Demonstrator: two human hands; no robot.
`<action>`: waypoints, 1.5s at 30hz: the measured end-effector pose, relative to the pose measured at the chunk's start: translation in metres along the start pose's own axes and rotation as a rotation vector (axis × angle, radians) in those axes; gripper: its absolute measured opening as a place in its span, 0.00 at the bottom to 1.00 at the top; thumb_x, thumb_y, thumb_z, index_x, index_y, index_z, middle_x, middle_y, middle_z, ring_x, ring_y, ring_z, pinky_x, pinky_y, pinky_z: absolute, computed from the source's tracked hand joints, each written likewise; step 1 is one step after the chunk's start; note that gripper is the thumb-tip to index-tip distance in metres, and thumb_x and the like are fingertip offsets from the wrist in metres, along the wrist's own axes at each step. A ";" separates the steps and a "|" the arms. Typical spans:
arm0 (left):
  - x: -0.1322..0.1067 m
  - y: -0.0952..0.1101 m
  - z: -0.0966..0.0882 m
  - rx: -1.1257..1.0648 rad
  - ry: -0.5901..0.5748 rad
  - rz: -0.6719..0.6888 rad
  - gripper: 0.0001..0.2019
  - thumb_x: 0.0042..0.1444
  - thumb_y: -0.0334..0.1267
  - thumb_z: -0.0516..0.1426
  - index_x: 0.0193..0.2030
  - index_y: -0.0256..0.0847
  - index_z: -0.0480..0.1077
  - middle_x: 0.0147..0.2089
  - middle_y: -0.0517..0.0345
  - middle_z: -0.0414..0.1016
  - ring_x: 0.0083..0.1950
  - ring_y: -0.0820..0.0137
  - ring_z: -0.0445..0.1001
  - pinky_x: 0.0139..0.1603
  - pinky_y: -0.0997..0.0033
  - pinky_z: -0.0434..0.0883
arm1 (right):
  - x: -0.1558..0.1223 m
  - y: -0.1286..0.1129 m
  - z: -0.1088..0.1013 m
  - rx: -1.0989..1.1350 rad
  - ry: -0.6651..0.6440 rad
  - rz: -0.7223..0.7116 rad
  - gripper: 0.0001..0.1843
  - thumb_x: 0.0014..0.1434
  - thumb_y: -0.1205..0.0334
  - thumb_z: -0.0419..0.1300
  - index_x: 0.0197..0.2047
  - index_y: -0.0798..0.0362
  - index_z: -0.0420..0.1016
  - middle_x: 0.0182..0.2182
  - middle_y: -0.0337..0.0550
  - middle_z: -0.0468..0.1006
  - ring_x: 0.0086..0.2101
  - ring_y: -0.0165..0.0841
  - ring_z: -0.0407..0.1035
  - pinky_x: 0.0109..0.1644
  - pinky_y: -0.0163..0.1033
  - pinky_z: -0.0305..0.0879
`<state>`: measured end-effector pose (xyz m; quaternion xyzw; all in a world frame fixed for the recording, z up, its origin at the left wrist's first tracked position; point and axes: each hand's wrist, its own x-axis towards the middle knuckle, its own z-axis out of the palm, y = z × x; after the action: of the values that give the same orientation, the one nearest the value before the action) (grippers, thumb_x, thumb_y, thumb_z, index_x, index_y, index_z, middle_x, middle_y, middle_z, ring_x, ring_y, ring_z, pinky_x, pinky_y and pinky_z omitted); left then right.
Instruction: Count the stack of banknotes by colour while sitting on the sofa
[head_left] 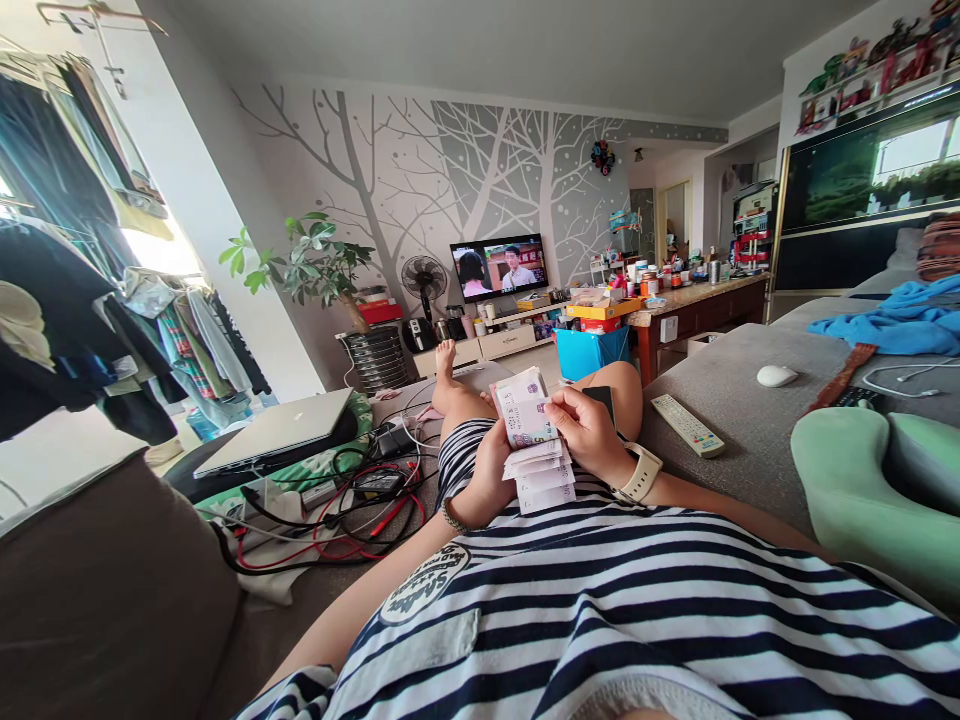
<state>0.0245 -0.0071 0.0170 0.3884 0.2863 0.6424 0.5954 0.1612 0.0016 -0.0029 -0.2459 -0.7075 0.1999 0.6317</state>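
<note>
A stack of banknotes (527,420) is held above my lap, several of its notes folded down toward me in a fan. My left hand (489,465) grips the stack along its left side, fingers hidden behind it. On the other side, my right hand (589,430) pinches the upper right edge of a note between thumb and fingers. A pale watch (642,473) is on my right wrist and a braided band (453,516) on my left. Just beyond the right hand, a dark flat object (601,400) lies against my leg, partly hidden.
To the left, tangled cables (352,510) lie beside a silver laptop (277,432). On the right are a remote control (688,425), a white mouse (777,376) and a green neck pillow (862,480). A cluttered table (697,298) and a lit television (500,268) stand farther off.
</note>
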 end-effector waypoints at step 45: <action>-0.001 -0.005 -0.011 0.042 -0.030 -0.043 0.05 0.47 0.31 0.63 0.32 0.38 0.75 0.30 0.56 0.80 0.32 0.66 0.77 0.41 0.68 0.74 | 0.008 0.018 0.000 -0.115 0.130 0.137 0.19 0.60 0.45 0.61 0.29 0.50 0.63 0.20 0.35 0.68 0.23 0.31 0.63 0.29 0.36 0.55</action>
<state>0.0177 -0.0065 0.0067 0.4040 0.2989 0.6177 0.6049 0.1625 0.0209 -0.0076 -0.3419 -0.6566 0.1854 0.6462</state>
